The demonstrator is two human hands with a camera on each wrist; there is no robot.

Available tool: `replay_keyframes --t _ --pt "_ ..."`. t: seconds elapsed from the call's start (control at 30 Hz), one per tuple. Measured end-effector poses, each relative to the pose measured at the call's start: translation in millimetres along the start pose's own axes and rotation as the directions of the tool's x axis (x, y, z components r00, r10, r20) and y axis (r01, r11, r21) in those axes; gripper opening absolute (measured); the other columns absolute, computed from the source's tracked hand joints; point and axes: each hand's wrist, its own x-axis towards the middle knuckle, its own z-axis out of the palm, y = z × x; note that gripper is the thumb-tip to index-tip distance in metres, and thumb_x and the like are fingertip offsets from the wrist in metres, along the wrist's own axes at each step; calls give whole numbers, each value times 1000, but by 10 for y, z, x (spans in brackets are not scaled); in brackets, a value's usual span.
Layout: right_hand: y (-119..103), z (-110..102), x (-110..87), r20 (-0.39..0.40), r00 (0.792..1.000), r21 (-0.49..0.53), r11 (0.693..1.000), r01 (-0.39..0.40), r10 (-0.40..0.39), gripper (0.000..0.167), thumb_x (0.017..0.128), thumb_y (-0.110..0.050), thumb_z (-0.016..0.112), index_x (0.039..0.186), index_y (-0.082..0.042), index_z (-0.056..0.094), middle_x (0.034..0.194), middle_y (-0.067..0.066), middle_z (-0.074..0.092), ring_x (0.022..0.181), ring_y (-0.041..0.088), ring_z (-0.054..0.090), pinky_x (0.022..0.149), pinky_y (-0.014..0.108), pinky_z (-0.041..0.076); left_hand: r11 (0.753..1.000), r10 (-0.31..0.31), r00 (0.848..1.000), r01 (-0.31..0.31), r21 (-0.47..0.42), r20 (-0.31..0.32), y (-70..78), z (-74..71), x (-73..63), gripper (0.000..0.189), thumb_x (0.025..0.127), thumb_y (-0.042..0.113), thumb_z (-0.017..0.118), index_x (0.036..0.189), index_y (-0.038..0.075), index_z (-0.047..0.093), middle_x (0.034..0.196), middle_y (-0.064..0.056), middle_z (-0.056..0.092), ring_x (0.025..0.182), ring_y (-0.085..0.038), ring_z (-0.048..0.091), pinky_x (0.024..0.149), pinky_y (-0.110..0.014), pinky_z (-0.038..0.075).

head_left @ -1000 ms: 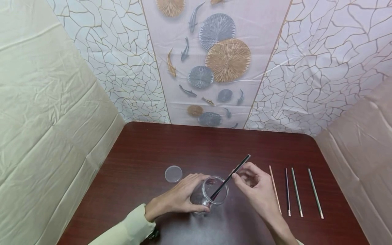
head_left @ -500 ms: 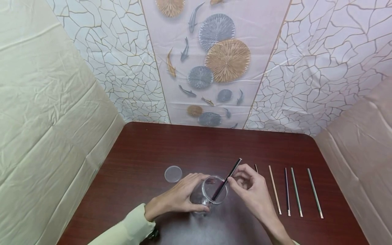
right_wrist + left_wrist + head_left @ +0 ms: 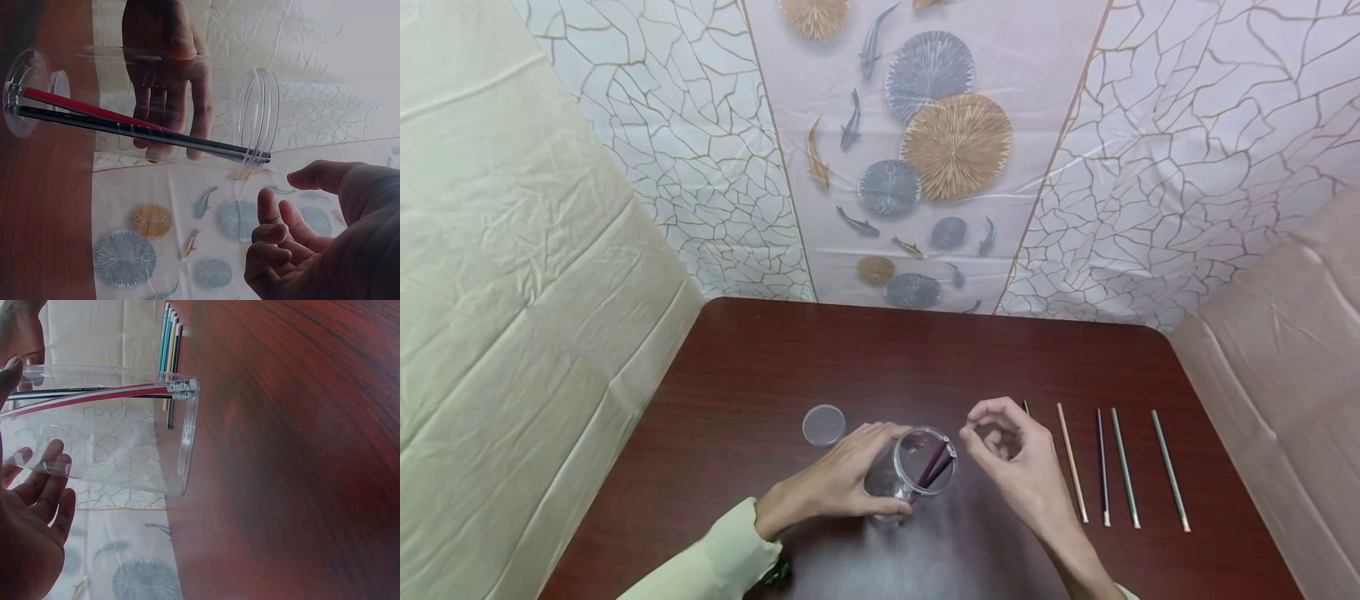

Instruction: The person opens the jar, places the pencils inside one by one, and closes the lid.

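My left hand (image 3: 842,473) grips a clear plastic jar (image 3: 883,479) around its side, its mouth tilted toward me. Inside the jar lie a red pencil (image 3: 94,111) and a black pencil (image 3: 81,120), their eraser ends down at the base. The black one's upper end reaches the rim in the right wrist view. Just right of the mouth, my right hand (image 3: 1018,454) hovers with nothing in it, thumb and fingertips apart and loosely bent. A dark pencil on the table is mostly hidden behind that hand.
Several pencils lie spaced in a row on the right of the table, among them a pinkish one (image 3: 1072,462), a dark purple one (image 3: 1103,468) and a green one (image 3: 1171,471). A clear round lid (image 3: 823,426) lies left of the jar. Fabric-covered walls enclose the dark red table (image 3: 820,358).
The black pencil, pinched by my right hand earlier, has slid down into the jar and been let go. My left hand keeps the jar in the same place.
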Motion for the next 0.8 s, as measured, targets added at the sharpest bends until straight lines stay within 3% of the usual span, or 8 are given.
replay_keyframes --t 0.3,0.6,0.8 --pt "125 -8 0 -30 999 -15 999 -36 35 19 90 4 79 103 -7 71 90 4 71 64 7 56 54 20 46 998 -61 998 60 -35 -9 -47 60 -46 93 85 53 87 157 13 43 142 0 61 130 -17 57 111 -38 47" --pt "196 -40 -3 -53 998 -24 999 -45 44 17 91 5 77 104 -3 71 90 5 72 64 7 58 53 19 45 997 -75 996 74 -32 -45 -103 171 -70 91 84 48 89 155 12 45 142 0 61 129 -18 59 108 -38 49" --pt "236 -57 -7 -67 996 -43 997 -61 58 16 91 5 77 103 -4 71 88 7 73 63 6 57 53 19 45 991 -119 992 117 -67 -32 -124 228 -88 89 83 43 91 153 11 47 143 -1 61 126 -20 61 107 -40 50"
